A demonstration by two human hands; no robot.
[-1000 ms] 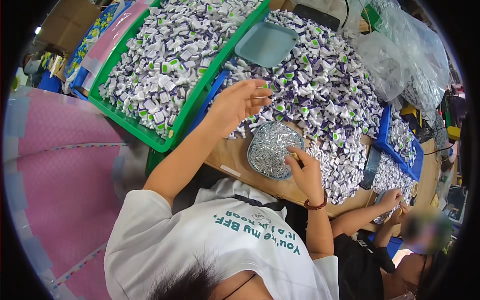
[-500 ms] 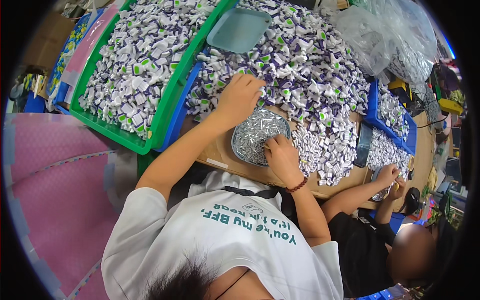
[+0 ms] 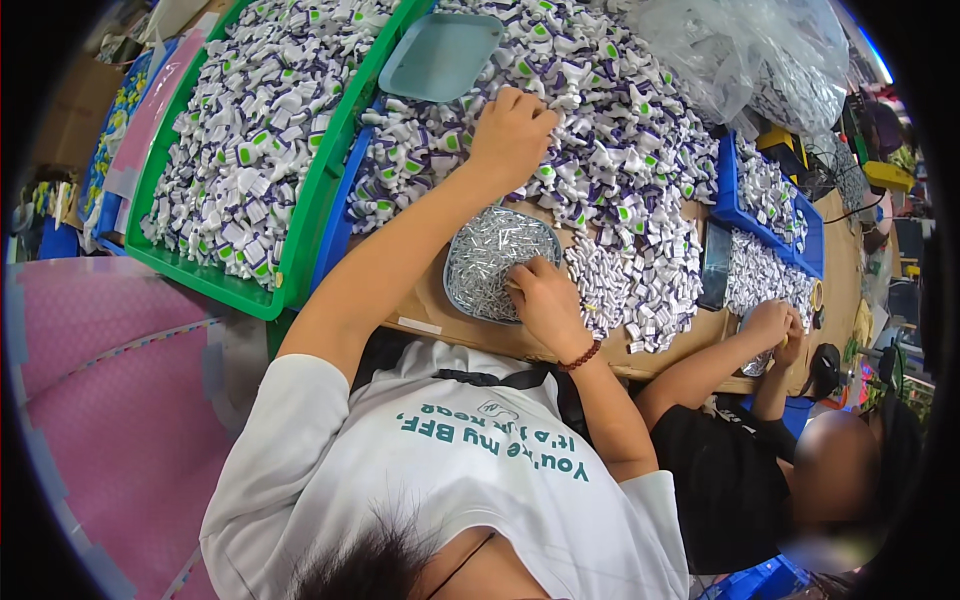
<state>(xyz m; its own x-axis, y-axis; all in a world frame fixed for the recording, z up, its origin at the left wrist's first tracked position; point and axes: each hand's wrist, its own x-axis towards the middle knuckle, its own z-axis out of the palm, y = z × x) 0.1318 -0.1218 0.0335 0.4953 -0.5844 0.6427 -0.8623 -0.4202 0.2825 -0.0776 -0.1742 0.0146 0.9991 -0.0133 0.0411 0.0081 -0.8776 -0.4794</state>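
My left hand [image 3: 512,138] reaches onto the big heap of small white and purple plastic parts [image 3: 620,140], some with green patches. Its fingers are bent downward among the parts; whatever they grip is hidden. Closer to me, my right hand [image 3: 545,300], with a beaded bracelet at the wrist, dips its closed fingertips into a shallow tray [image 3: 452,290] of thin silvery metal pins [image 3: 490,255]. What sits between those fingertips is too small to make out.
A green bin [image 3: 290,255] full of similar parts stands at left, beside a blue bin edge. Above lies a pale empty tray [image 3: 440,58]. Short white pieces [image 3: 665,290] are heaped on the right. A co-worker's hands [image 3: 775,325] work further right, near a blue bin [image 3: 755,205].
My left hand has moved farther away and slightly right over the heap, from beside the pin tray. My right hand stays at the pins. The whole view has shifted a little.
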